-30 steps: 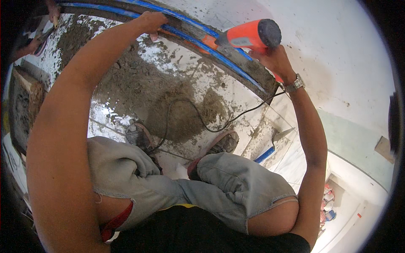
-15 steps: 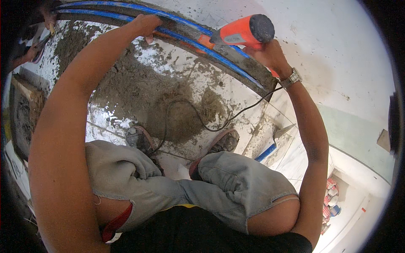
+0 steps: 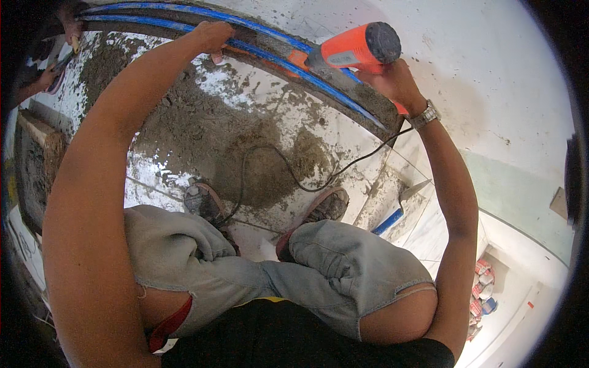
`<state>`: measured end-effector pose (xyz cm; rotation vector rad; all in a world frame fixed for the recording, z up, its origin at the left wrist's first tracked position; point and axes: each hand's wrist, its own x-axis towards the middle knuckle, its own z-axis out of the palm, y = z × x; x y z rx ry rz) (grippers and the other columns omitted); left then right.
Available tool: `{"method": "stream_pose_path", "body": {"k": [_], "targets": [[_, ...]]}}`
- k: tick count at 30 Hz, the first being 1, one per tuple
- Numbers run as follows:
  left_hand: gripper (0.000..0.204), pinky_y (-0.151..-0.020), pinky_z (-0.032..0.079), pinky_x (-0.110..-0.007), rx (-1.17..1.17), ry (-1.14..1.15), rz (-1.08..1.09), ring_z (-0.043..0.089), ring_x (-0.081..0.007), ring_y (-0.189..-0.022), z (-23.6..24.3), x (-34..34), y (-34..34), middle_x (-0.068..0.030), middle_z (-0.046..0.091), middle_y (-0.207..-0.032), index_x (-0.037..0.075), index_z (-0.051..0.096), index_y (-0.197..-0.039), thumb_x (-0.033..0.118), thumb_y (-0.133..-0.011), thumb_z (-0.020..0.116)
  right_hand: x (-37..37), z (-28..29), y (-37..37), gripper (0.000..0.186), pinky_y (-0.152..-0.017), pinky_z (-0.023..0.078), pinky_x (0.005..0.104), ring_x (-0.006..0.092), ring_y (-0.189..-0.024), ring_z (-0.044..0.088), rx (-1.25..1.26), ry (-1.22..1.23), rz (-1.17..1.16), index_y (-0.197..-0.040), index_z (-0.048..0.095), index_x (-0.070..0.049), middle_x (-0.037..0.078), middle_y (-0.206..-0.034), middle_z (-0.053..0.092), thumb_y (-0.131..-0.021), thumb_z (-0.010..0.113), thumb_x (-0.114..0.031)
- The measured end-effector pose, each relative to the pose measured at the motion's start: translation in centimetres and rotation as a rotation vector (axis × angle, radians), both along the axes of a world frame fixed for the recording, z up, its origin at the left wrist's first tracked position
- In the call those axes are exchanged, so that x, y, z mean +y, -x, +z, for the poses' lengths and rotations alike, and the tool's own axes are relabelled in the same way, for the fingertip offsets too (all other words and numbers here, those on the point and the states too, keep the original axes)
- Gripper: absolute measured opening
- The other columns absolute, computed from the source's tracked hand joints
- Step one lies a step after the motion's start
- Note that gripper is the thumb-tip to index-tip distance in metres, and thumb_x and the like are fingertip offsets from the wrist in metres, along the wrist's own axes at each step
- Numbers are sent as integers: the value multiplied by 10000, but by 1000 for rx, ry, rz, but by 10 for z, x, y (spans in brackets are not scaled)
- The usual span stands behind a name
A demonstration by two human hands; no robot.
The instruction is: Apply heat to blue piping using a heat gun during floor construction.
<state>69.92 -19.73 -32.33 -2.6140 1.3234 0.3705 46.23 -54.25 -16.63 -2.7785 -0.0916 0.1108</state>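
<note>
My left hand is closed at the lower blue pipe near the top, its fingers curled over it, partly hiding the grip. Parallel to it lies a second blue pipe, both along a dark, mortar-covered strip against the white wall. Gripped in my right hand is an orange heat gun with a dark rear cap, its nozzle pointing left at an orange piece between the pipes. A black cord runs from below my right hand across the mortar-smeared floor.
Another person's hands hold something unclear at the top left. A trowel with blue handle lies right of my shoe. A rough board is at the left, white wall at the right, piled red-white packages lower right.
My hands, the heat gun and the pipes sit slightly higher and further left in view, largely with a small shift of the camera. The other person's hands at the top left have moved a little.
</note>
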Motion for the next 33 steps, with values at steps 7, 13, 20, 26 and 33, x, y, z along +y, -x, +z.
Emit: {"method": "stream_pose_path", "body": {"k": [7, 13, 20, 26, 33], "targets": [[680, -827, 562, -477, 5, 36, -12, 656, -304, -1088, -4, 5, -4, -116, 703, -1049, 94, 652, -1176, 245, -570, 922, 19, 8, -12, 375, -810, 549, 431, 346, -939, 696, 0, -59, -27, -1079, 713, -144, 153, -996, 729, -769, 759, -350], [516, -904, 530, -485, 17, -77, -29, 567, -291, -1212, 0, 0, -2, -95, 601, -1231, 116, 591, -1241, 276, -788, 779, 6, 14, -2, 384, -787, 533, 360, 217, -838, 690, 88, -55, -96, -1114, 696, -81, 103, -942, 734, -778, 777, -248], [518, -925, 530, -472, -25, -97, -18, 575, -279, -1202, 0, -7, 2, -82, 612, -1223, 126, 594, -1242, 207, -772, 796, -5, 6, 2, 410, -799, 547, 387, 270, -890, 703, 46, -65, -92, -1120, 694, -93, 124, -973, 739, -761, 786, -268], [624, -829, 561, -487, -40, 44, -13, 656, -301, -1090, -13, 6, -6, -90, 706, -1049, 93, 660, -1129, 266, -592, 926, 20, 9, -18, 387, -812, 544, 388, 297, -920, 706, 8, -39, -12, -1090, 707, -95, 144, -986, 737, -768, 772, -301], [699, -927, 525, -487, 35, -13, -8, 569, -306, -1218, -5, 7, -4, -109, 613, -1236, 99, 585, -1243, 204, -618, 878, 14, 10, -15, 347, -822, 533, 394, 281, -917, 703, 35, -14, -11, -1079, 714, -101, 137, -992, 738, -780, 768, -268]]}}
